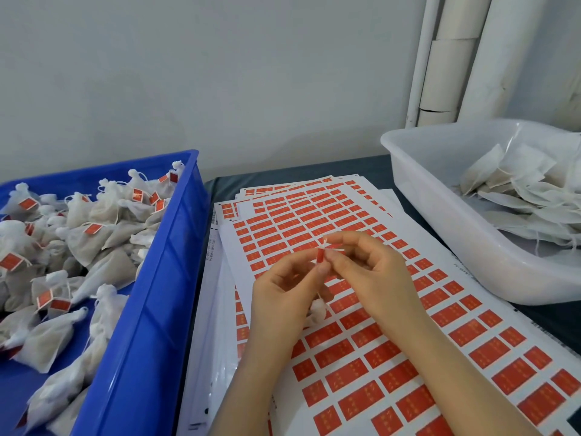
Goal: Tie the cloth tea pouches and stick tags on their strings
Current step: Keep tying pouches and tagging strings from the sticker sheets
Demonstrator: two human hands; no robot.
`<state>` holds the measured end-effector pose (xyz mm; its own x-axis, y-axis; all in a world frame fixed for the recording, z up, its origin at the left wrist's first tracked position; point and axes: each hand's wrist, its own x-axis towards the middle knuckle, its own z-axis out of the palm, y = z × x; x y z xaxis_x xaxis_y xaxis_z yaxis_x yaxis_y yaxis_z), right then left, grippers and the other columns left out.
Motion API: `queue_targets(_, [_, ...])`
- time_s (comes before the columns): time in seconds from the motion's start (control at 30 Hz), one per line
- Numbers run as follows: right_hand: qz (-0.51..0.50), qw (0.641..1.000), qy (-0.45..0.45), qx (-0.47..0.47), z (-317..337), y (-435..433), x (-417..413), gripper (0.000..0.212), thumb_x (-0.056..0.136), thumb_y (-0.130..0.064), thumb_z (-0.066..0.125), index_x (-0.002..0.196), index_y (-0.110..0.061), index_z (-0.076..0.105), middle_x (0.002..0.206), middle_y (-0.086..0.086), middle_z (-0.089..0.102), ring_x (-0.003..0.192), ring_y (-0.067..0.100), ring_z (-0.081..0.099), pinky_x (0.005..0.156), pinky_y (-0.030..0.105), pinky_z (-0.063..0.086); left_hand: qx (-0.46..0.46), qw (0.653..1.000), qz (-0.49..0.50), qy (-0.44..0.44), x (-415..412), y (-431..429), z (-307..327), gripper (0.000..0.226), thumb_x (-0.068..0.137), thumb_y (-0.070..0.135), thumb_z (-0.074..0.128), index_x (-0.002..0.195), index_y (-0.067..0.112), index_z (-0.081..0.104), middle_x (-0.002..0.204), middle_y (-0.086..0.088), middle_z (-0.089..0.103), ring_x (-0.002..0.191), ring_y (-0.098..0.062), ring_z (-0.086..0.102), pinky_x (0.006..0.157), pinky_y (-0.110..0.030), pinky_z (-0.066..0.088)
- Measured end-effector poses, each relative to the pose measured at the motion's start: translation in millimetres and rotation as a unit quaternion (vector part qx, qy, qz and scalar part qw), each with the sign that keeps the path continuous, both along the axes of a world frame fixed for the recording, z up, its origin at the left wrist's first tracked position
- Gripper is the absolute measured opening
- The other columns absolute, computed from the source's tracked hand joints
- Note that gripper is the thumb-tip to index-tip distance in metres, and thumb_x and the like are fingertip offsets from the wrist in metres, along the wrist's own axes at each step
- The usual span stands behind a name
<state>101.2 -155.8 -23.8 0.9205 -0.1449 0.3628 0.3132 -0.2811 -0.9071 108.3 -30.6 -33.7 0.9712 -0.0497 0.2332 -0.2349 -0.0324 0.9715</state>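
Over the sticker sheets, my left hand [283, 297] and my right hand [371, 272] meet at a small red tag [320, 256]. Both pinch the tag between thumb and fingertips, folded around a white string [327, 240] whose ends stick up above it. A white cloth tea pouch [317, 311] hangs below from the string, mostly hidden behind my left hand. Sheets of red tag stickers [377, 357] lie on the table under my hands.
A blue crate [151, 294] on the left holds several tied pouches with red tags. A white plastic tub [440, 221] at the right holds several flat untied pouches. White pipes [456, 58] stand against the wall behind the tub.
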Motion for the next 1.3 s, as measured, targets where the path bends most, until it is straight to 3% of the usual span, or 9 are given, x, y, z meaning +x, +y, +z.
queue_targets(0.2, [-0.025,0.999,0.041,0.008,-4,-1,3,0.015,0.091,-0.039,0.050,0.100,-0.042,0.061,0.089,-0.020,0.067,0.079,-0.002,0.066,0.064,0.012,0.053,-0.023,0.998,0.048,0.043,4,2,-4,0.012,0.081,0.043,0.060,0.079,0.043,0.073,0.079,0.017,0.072,0.075,-0.006,0.070,0.057,-0.013,0.053])
queue_targets(0.3, [-0.042,0.997,0.048,-0.033,-5,0,2,0.030,0.085,-0.056,0.037,0.106,-0.044,0.056,0.087,-0.026,0.063,0.078,-0.007,0.064,0.060,0.004,0.046,-0.009,0.998,0.042,0.048,3,0,-4,0.015,0.086,0.038,0.060,0.079,0.044,0.071,0.074,0.016,0.071,0.069,-0.005,0.069,0.053,-0.009,0.049])
queue_targets(0.4, [-0.015,0.997,0.031,-0.062,-1,2,1,0.045,0.075,-0.065,0.033,0.110,-0.046,0.056,0.100,-0.034,0.056,0.091,-0.013,0.055,0.069,0.001,0.042,-0.005,0.998,0.041,0.050,4,1,-5,0.014,0.085,0.042,0.059,0.078,0.043,0.071,0.070,0.011,0.071,0.063,-0.009,0.068,0.053,-0.009,0.048])
queue_targets(0.6, [-0.020,0.997,0.016,-0.073,0,-1,0,0.002,0.083,-0.045,0.055,0.082,-0.046,0.057,0.083,-0.029,0.061,0.088,-0.015,0.054,0.068,-0.002,0.041,0.007,0.999,0.037,0.035,3,2,-5,0.012,0.081,0.045,0.059,0.078,0.047,0.070,0.064,0.009,0.069,0.056,-0.007,0.065,0.050,-0.007,0.045])
queue_targets(0.77, [-0.054,0.993,0.020,-0.104,-4,-1,3,0.005,0.083,-0.046,0.051,0.080,-0.042,0.053,0.077,-0.026,0.058,0.075,-0.009,0.057,0.060,0.003,0.041,0.018,0.998,0.049,0.043,4,1,-7,0.015,0.083,0.038,0.065,0.070,0.037,0.073,0.063,0.012,0.068,0.056,-0.005,0.064,0.048,-0.006,0.044])
queue_targets(0.83, [-0.057,0.991,0.019,-0.122,-7,0,4,0.010,0.086,-0.041,0.051,0.076,-0.043,0.049,0.074,-0.027,0.056,0.073,-0.012,0.056,0.056,0.002,0.041,0.022,0.997,0.059,0.042,4,0,-6,0.006,0.081,0.038,0.066,0.081,0.042,0.070,0.066,0.018,0.069,0.060,-0.002,0.065,0.047,-0.005,0.044])
queue_targets(0.93, [-0.063,0.988,0.021,-0.141,-11,1,5,0.013,0.087,-0.042,0.049,0.074,-0.043,0.046,0.072,-0.026,0.054,0.077,-0.021,0.051,0.057,-0.003,0.038,0.047,0.996,0.077,0.017,5,-1,-6,0.022,0.081,0.036,0.069,0.094,0.047,0.056,0.072,0.026,0.067,0.065,0.002,0.066,0.047,-0.004,0.044])
queue_targets(1.13, [-0.077,0.983,0.017,-0.166,-13,3,7,0.011,0.083,-0.049,0.044,0.080,-0.039,0.047,0.070,-0.025,0.052,0.066,-0.008,0.055,0.055,0.000,0.040,0.089,0.991,0.088,-0.042,7,-1,-12,0.015,0.084,0.027,0.069,0.080,0.039,0.062,0.080,0.032,0.065,0.080,0.009,0.063,0.059,0.001,0.043])
queue_targets(1.3, [-0.068,0.987,0.015,-0.146,-12,1,6,0.015,0.085,-0.049,0.043,0.084,-0.036,0.051,0.072,-0.023,0.055,0.068,-0.003,0.058,0.054,0.006,0.040,0.116,0.989,0.079,-0.051,5,-2,-11,0.011,0.068,0.048,0.062,0.077,0.053,0.062,0.082,0.041,0.062,0.084,0.011,0.060,0.062,0.002,0.043])
